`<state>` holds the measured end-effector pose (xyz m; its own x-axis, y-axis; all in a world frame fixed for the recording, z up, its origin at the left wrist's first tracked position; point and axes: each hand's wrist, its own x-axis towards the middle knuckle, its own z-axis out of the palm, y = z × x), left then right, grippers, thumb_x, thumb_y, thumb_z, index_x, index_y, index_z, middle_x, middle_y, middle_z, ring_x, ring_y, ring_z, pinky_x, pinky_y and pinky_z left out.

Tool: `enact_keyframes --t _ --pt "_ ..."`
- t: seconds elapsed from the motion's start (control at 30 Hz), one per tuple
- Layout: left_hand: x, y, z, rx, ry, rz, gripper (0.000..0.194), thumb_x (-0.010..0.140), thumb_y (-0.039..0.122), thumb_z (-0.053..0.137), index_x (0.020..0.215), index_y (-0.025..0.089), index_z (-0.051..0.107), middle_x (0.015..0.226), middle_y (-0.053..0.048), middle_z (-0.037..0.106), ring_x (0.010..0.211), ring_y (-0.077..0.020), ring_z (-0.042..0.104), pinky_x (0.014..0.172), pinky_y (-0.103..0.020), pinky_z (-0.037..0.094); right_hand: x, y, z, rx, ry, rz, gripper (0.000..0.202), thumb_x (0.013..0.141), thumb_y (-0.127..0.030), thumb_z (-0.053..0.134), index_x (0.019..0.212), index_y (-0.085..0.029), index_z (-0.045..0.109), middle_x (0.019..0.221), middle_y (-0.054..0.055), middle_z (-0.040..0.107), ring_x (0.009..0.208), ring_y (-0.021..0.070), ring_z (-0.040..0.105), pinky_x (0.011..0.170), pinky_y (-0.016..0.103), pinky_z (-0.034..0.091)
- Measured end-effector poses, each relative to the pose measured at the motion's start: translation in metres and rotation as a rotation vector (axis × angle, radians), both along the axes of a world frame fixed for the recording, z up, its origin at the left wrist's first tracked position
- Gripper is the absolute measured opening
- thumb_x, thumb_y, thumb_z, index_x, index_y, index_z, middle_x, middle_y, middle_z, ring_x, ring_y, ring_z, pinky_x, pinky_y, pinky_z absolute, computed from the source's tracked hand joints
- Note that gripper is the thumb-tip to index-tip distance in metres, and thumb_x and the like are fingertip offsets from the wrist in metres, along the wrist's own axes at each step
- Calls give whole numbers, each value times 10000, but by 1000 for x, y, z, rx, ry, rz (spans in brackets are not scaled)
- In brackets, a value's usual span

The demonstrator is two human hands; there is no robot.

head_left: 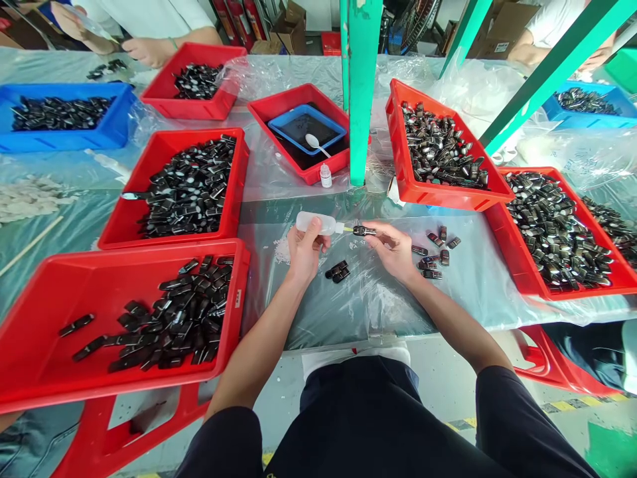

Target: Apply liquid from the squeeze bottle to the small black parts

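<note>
My left hand (307, 249) is closed around a translucent squeeze bottle (315, 223), which lies sideways with its thin yellowish nozzle pointing right. The nozzle tip meets, or almost meets, a small glossy black part (363, 231). Thumb and fingers of my right hand (393, 249) pinch that part by its right end. On the plastic-covered table below, between my hands, a few similar black parts (338, 271) lie close together. Several more loose dark parts (430, 261) are scattered just right of my right hand.
Red bins of black parts stand left (241, 285) and right (527, 292). Behind my hands, a red bin (298, 174) holds a blue tray (279, 126) and white spoon (317, 144); a small white bottle (325, 176) stands beside it. A green post (362, 99) rises there. People sit opposite.
</note>
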<state>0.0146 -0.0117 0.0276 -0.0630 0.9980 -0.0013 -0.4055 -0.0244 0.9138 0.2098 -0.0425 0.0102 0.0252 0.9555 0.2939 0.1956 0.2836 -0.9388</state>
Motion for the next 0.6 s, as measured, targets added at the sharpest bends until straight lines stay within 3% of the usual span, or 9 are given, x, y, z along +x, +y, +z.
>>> enact_keyframes --t 0.27,0.6 --pt "4 -3 3 -36 -32 50 546 634 646 916 729 161 684 526 15 560 443 -94 496 408 -235 316 -2 -1 -3 21 -1 -29 358 899 -504 766 1125 -230 813 872 29 758 616 118 534 568 276 449" --pt "2 -1 0 -42 15 -9 490 728 613 873 725 169 666 547 13 563 462 -97 505 424 -240 337 6 6 0 48 -71 14 363 923 -533 734 1122 -239 813 1079 72 795 775 160 638 586 280 477"
